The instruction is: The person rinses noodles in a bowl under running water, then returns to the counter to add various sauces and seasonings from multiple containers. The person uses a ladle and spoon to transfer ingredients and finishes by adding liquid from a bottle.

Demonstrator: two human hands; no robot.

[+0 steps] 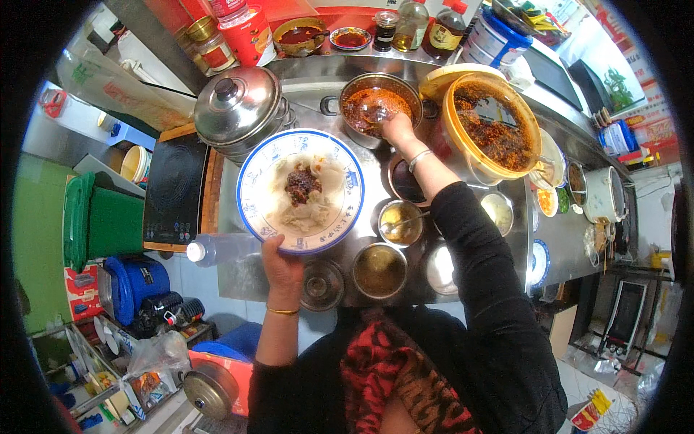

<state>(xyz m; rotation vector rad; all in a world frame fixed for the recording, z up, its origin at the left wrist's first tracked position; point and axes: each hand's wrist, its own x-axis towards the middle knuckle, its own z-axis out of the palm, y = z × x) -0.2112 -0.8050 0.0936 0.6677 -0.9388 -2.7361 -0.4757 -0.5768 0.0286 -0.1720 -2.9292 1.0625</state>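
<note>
My left hand (283,268) grips the near rim of a large white and blue patterned bowl (250,202). In the bowl lie pale food that looks like dumplings or wide noodles (309,214) and a dark reddish-brown sauce (303,186) on top. My right hand (397,129) is over a metal pot (415,89) of red chili oil (368,100), its fingers closed around something, perhaps a ladle's handle; a shiny rounded utensil part (378,113) shows in the oil. Below my right wrist, a container of dark liquid (406,182) is partly hidden by my forearm.
A lidded steel pot (233,111) stands at the back left, beside an induction cooktop (176,190). A yellow-rimmed tub of chili oil (455,125) is at the right. Nearer are metal bowls of seasoning (400,230), (380,270), a clear lid (321,285) and a plastic bottle (227,250).
</note>
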